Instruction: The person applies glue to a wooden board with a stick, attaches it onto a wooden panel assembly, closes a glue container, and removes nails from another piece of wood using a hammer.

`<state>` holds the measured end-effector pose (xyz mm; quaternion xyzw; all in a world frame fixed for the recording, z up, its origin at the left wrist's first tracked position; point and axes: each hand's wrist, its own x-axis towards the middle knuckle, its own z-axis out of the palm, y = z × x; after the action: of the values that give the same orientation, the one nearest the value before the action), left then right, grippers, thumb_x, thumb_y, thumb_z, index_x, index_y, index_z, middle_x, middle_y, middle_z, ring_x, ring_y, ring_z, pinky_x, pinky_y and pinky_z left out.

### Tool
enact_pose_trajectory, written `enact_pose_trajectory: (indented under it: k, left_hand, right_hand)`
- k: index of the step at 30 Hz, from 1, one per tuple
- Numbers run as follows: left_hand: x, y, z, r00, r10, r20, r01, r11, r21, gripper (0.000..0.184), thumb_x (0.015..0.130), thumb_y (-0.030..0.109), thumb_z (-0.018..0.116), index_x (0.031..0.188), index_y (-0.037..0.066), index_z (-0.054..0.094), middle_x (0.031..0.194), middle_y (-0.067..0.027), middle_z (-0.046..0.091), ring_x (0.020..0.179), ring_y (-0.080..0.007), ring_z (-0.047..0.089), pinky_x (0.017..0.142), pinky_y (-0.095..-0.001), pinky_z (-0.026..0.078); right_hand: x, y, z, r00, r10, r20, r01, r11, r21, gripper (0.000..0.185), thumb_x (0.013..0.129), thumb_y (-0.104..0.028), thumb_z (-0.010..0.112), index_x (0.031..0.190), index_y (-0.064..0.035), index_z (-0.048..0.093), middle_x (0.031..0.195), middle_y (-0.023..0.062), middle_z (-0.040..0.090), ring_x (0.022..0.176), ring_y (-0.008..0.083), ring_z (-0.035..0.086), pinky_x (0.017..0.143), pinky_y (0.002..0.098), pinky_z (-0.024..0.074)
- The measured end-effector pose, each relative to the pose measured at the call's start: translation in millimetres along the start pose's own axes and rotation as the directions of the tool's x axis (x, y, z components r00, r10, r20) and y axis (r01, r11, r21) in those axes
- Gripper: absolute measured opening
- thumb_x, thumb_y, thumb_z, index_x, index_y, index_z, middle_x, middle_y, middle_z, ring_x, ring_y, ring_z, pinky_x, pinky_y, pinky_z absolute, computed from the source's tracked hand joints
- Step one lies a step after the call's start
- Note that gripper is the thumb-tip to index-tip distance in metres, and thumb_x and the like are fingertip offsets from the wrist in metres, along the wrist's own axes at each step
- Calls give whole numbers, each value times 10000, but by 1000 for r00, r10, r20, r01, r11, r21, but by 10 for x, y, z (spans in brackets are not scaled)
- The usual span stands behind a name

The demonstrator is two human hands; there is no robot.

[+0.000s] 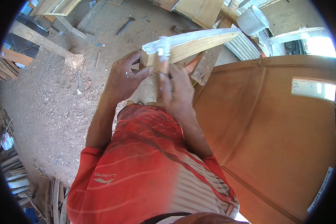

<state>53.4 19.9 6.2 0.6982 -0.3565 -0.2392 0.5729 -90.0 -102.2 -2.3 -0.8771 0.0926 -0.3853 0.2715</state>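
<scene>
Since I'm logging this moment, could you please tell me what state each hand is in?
Left hand: closed on the near end of the wooden board.
Right hand: closed around the handle of a brush.

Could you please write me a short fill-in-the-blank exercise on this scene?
The right hand holds a ____.
The wooden piece at the left hand is coated ____ on top.
The long-handled tool lying on the ground is a ____.

Missing words: paintbrush; white; hammer.
</scene>
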Motion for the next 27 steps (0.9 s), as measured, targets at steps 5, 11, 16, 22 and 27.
enact_pose_trajectory:
  k: [5,11,16,22,27]
  left_hand:
    - [-60,-104,-93,993,110,43,-118,954,276,426,898,78,726,1309,24,629,1206,-198,699,1070,-366,706,924,-424,578]
    - [-93,-335,-77,948,318,33,-304,866,397,524,820,-64,677,1328,62,637,1283,-184,673,1140,-368,670,990,-441,537]
    - [-64,-370,-75,907,414,83,-404,793,456,566,818,-78,664,1358,86,623,1335,-155,656,1279,-367,598,1068,-461,500]
    - [-67,-342,-73,894,439,93,-422,749,511,587,817,-53,693,1377,106,622,1352,-141,649,1289,-347,591,1091,-449,494]
    - [-73,-336,-69,891,444,95,-427,748,507,595,819,-47,701,1388,105,617,1355,-140,647,1286,-345,593,1091,-442,495]
  right_hand:
    - [341,264,-807,972,200,122,-179,970,-167,300,1015,-76,544,1282,46,609,1046,258,674,931,426,661,831,497,543]
    - [730,439,-1398,846,382,373,-194,871,-451,224,981,-105,630,1164,14,680,992,243,682,896,453,662,773,514,508]
    - [914,676,-1516,743,423,518,-82,826,-558,194,983,-158,643,1090,-21,731,878,237,676,829,410,653,740,487,499]
    - [997,295,-1420,593,484,643,-121,844,-523,197,1002,-166,613,1097,-42,733,852,223,660,760,359,637,698,463,487]
    - [892,116,-1298,598,438,672,-158,886,-436,223,997,-172,620,1173,-82,725,869,207,656,786,356,667,692,462,496]
